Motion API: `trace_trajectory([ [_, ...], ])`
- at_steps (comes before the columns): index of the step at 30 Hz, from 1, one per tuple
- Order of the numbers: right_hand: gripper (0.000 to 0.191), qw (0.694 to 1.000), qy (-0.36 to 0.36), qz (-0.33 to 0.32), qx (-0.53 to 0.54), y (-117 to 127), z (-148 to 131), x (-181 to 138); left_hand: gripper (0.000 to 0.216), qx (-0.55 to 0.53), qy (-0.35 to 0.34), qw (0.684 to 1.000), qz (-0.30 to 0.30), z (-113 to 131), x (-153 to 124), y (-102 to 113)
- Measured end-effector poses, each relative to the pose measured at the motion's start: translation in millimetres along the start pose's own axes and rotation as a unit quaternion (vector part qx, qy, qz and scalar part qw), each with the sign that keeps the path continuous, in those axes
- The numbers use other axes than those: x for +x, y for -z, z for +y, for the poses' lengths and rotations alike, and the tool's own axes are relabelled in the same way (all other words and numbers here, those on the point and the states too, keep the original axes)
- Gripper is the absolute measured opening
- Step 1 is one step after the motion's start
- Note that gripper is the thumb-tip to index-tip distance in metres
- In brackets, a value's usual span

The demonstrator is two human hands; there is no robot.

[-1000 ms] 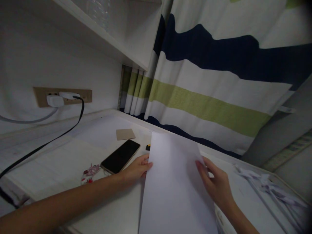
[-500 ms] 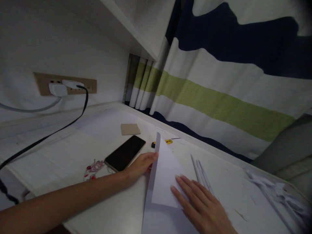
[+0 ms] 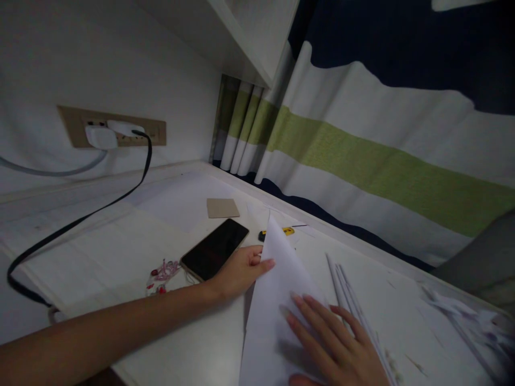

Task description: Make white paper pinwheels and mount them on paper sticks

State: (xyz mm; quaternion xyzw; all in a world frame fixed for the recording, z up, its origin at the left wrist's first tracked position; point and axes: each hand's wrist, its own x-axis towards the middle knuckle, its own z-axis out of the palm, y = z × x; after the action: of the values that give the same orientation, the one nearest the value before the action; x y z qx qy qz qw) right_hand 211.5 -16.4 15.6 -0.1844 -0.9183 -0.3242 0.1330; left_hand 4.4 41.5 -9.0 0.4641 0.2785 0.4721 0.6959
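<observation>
A white sheet of paper (image 3: 273, 284) lies folded over on the white desk (image 3: 120, 241), its folded corner pointing up and away from me. My left hand (image 3: 241, 271) pinches the paper's left edge near that corner with thumb and fingers. My right hand (image 3: 330, 338) lies flat on the folded paper, fingers stretched out and pressing it down. A black phone (image 3: 215, 248) rests face up just left of my left hand.
Thin rolled paper sticks (image 3: 354, 305) lie right of the sheet. A small yellow-and-black cutter (image 3: 277, 232), a brown card (image 3: 222, 207) and a red-and-white trinket (image 3: 163, 269) sit nearby. A black cable (image 3: 80, 220) runs from the wall socket (image 3: 112, 134). A striped curtain (image 3: 382, 166) hangs behind; crumpled scraps (image 3: 470, 316) lie at right.
The sheet was held up flat a second ago; its right side has been folded over to the left and my right hand now presses it down. The camera has tilted down a little.
</observation>
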Motion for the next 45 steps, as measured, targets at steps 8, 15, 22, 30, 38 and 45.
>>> trace_trajectory([
  [8, 0.048, 0.862, -0.403, -0.028, 0.306, 25.2, 39.3, 42.8, 0.034, 0.002, -0.017, 1.0, 0.005, 20.7, -1.8, -3.7],
  [15, 0.04, 0.654, -0.402, -0.145, 0.624, -10.4, 71.6, 92.3, 0.036, 0.006, -0.019, 1.0, -0.007, 23.1, -1.4, -1.2],
  [22, 0.022, 0.591, -0.409, -0.155, 0.678, -20.1, 73.4, 85.6, 0.041, 0.001, -0.012, 1.0, -0.006, 17.2, -2.2, -0.2],
  [30, 0.029, 0.53, -0.439, -0.137, 0.712, -23.6, 66.9, 67.0, 0.044, 0.024, 0.007, 1.0, -0.008, 11.9, -2.7, 1.3],
  [38, 0.029, 0.505, -0.445, -0.109, 0.731, -31.6, 59.5, 56.8, 0.045, 0.04, 0.029, 0.999, -0.005, 2.9, -3.0, 0.2],
  [45, 0.028, 0.484, -0.464, -0.096, 0.736, -32.6, 56.9, 56.7, 0.046, 0.047, 0.046, 0.998, 0.012, 0.8, -2.2, 0.5],
])
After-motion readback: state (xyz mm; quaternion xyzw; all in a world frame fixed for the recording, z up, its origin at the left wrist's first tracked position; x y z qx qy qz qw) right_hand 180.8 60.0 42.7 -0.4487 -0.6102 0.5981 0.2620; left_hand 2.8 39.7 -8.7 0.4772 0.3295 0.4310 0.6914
